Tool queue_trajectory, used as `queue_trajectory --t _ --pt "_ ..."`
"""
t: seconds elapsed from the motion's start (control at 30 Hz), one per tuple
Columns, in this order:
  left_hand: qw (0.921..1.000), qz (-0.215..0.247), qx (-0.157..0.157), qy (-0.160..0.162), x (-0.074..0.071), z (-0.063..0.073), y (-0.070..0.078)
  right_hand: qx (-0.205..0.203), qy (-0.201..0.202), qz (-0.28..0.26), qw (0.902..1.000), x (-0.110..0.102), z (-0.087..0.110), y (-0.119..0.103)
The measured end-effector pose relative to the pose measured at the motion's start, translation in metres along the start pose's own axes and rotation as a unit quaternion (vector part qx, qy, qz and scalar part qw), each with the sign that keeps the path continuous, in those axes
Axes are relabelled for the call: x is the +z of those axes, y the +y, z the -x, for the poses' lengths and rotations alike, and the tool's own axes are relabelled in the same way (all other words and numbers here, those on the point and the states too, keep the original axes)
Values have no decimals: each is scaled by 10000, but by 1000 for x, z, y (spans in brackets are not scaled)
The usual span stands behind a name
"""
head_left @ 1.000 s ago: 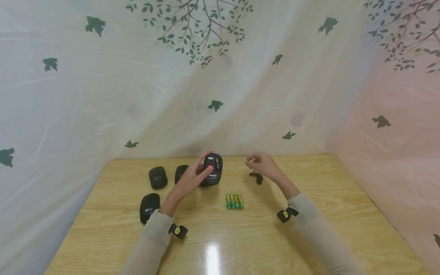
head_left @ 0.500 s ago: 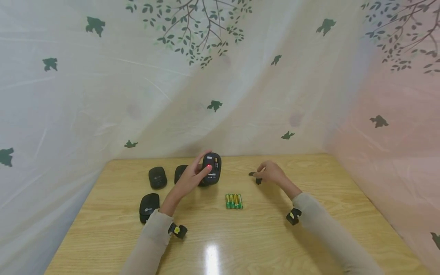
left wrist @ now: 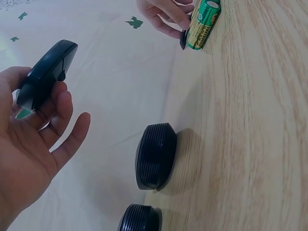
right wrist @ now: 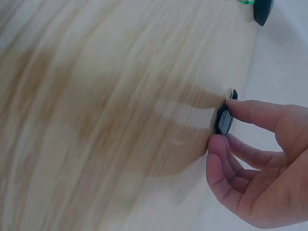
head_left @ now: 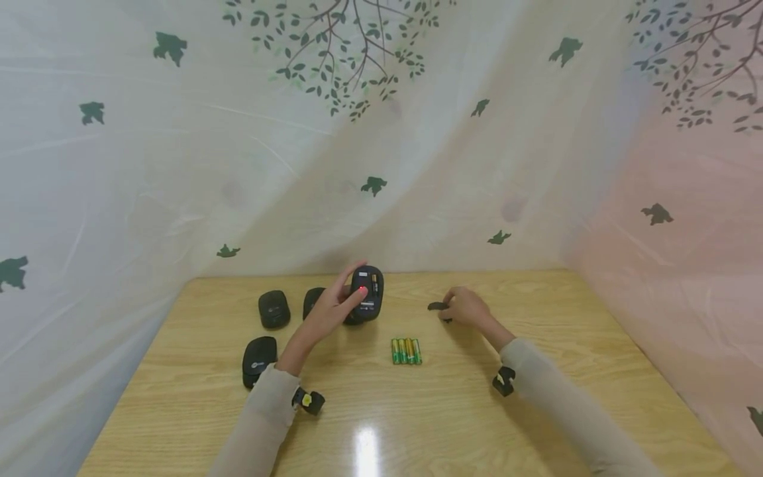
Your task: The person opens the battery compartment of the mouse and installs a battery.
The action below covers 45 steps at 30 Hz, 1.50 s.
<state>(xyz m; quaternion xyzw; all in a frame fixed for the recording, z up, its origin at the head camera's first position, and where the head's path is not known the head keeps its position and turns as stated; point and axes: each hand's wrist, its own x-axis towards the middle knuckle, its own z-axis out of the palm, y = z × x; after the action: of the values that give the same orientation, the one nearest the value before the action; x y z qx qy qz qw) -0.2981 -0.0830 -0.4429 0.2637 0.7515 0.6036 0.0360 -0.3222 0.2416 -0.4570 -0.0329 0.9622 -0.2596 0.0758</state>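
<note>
My left hand (head_left: 328, 311) holds a black computer mouse (head_left: 371, 306) off the table, its underside turned toward the head camera. A red light glows on that underside beside my thumb, and a battery (head_left: 374, 279) shows in the uncovered slot. At the right, my right hand (head_left: 469, 309) pinches a small black battery cover (right wrist: 224, 119) at the tabletop between thumb and fingers. A dark part (head_left: 437, 306) sticks out to the left of these fingers; whether it is one piece or two, I cannot tell.
Several green and gold batteries (head_left: 406, 351) lie in a row on the wooden table (head_left: 417, 417), between and nearer than my hands. More black mice stand at the left: one at the back (head_left: 274, 309), one nearer (head_left: 259, 361), one partly behind my left hand (head_left: 312, 299).
My right hand has come down from above the small black piece and now pinches it, turning it slightly. My left hand and the mouse have barely moved.
</note>
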Motion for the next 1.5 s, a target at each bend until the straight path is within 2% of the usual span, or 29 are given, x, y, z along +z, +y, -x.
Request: queue_trajectory --t 0.37,0.53,0.77,0.93,1.07,1.2,1.5 --pt "9999 159 -38 -20 0 0 2 -309 -193 -503 9981 10 -1 -14" --pt "9999 157 -23 -21 0 0 2 -380 -256 -890 9950 14 -4 -21" --pt "9999 106 -13 -25 -1 1 0 -294 -462 -1710 9838 18 -6 -31" --pt "10000 12 14 -10 0 1 0 -488 -570 -2089 9751 20 -11 -38" --pt "10000 41 8 -30 0 1 -1 -740 -455 -2266 9701 18 -12 -46" --pt "10000 89 16 -40 1 1 -1 -1002 -214 -2617 9597 15 -12 -57" --pt "10000 -62 -19 -2 2 1 -2 -1431 161 -3776 9147 4 -3 -82"
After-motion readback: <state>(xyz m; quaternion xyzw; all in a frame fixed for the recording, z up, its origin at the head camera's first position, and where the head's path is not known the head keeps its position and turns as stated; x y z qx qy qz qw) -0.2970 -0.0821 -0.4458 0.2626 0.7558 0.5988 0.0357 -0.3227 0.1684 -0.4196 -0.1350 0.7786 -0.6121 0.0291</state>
